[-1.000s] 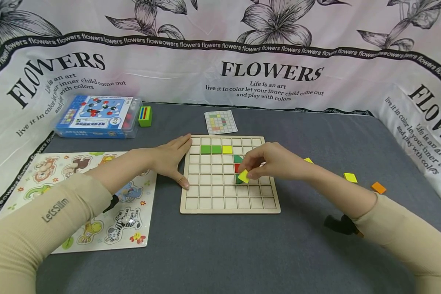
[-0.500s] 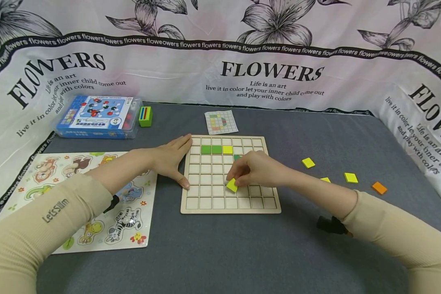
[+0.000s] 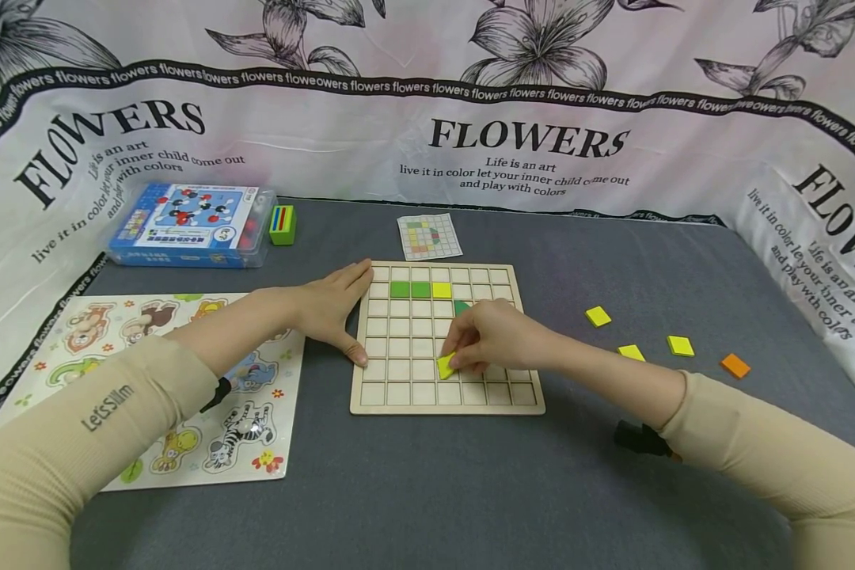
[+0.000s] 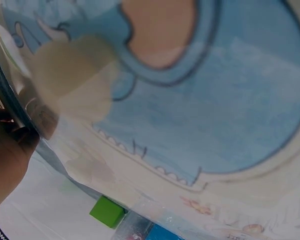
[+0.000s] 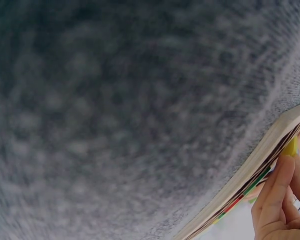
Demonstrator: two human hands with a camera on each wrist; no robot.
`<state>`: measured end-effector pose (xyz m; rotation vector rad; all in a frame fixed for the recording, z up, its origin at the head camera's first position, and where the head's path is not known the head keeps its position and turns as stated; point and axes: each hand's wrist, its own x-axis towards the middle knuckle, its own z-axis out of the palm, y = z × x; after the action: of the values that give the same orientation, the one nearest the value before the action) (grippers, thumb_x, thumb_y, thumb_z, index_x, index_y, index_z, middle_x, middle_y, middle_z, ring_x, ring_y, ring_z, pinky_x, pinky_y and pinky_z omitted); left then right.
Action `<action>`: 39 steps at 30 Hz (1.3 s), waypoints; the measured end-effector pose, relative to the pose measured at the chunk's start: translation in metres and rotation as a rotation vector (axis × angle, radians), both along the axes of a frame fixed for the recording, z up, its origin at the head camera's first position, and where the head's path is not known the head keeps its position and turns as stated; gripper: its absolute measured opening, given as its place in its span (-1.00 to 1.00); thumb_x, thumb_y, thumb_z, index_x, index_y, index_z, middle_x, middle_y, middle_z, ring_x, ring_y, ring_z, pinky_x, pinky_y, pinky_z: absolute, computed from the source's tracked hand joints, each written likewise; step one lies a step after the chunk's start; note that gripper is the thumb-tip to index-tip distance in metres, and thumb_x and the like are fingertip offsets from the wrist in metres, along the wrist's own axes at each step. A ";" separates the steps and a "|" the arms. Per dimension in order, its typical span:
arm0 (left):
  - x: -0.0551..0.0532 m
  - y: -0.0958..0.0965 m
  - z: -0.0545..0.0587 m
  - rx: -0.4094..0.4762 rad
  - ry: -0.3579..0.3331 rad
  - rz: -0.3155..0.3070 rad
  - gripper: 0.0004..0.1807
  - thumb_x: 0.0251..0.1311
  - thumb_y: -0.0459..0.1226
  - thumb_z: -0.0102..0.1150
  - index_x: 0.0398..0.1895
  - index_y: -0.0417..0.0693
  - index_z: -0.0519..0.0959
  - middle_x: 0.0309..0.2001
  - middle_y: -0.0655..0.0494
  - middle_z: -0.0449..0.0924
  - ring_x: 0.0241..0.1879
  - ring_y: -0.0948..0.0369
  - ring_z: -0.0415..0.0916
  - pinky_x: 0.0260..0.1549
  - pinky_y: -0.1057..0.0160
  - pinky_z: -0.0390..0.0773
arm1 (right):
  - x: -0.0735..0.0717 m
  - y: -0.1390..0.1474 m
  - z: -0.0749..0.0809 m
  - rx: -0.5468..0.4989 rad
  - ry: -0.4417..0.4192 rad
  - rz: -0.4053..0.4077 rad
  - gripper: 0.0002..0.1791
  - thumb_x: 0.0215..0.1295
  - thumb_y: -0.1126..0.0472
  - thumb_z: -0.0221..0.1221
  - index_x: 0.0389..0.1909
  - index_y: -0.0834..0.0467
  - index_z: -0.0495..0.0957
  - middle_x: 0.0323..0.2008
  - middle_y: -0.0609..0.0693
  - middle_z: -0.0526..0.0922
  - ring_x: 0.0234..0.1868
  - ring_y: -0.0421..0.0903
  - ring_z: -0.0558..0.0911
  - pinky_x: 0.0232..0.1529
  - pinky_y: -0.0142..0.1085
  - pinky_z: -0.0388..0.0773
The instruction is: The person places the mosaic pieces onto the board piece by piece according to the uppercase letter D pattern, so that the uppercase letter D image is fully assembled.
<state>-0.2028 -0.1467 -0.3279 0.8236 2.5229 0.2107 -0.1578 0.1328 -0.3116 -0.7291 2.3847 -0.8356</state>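
A wooden grid board [image 3: 447, 408] lies flat on the grey cloth. My left hand [image 3: 330, 310] rests against its left side, fingers spread, with the thumb at the edge. My right hand [image 3: 497, 339] pinches a yellow square tile [image 3: 446, 366] between thumb and fingers, low over the grid. In the right wrist view the yellow tile [image 5: 290, 147] shows at the fingertips, right by the board [image 5: 270, 145]. Two green tiles [image 3: 409, 290] and a yellow tile [image 3: 441, 290] sit in an upper row. A dark green piece [image 3: 461, 307] peeks out behind my right hand, which hides cells around it.
A pattern card [image 3: 430, 237] lies behind the board. Yellow tiles [image 3: 680, 345] and an orange tile [image 3: 735, 365] are scattered at right. An animal puzzle board [image 3: 256, 467] lies under my left forearm. A blue box [image 3: 192, 226] and a green block [image 3: 282, 226] stand at back left.
My right hand has moved left and toward the front with the yellow tile, bringing it down to the grid. The left hand stays in place.
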 end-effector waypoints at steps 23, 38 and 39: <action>0.000 0.001 0.000 -0.001 -0.007 0.002 0.51 -0.11 0.35 0.36 0.58 -0.27 -0.37 0.60 -0.24 -0.54 0.60 -0.19 -0.47 0.56 -0.18 -0.14 | 0.002 0.000 -0.002 -0.010 0.049 0.035 -0.93 0.15 0.26 0.39 -0.36 0.12 0.69 -0.50 -0.02 0.77 -0.59 -0.21 0.66 -0.48 -0.34 0.65; 0.001 0.001 0.002 -0.014 -0.022 0.008 0.52 -0.11 0.36 0.36 0.58 -0.24 -0.39 0.60 -0.21 -0.58 0.60 -0.17 -0.50 0.57 -0.18 -0.18 | -0.013 0.031 0.023 0.023 0.074 -0.118 -0.91 0.32 0.16 0.28 -0.25 0.08 0.69 -0.47 0.07 0.73 -0.54 -0.13 0.65 -0.38 -0.19 0.69; 0.001 0.000 0.002 -0.013 -0.023 0.006 0.52 -0.12 0.36 0.36 0.58 -0.24 -0.39 0.60 -0.21 -0.58 0.60 -0.18 -0.50 0.56 -0.19 -0.17 | -0.015 0.036 0.025 0.030 0.082 -0.134 -0.91 0.33 0.16 0.27 -0.24 0.08 0.69 -0.44 0.07 0.73 -0.53 -0.13 0.65 -0.36 -0.19 0.70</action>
<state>-0.2020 -0.1462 -0.3255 0.8034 2.5030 0.2041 -0.1726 0.1685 -0.2865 -0.6073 2.5367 -0.8363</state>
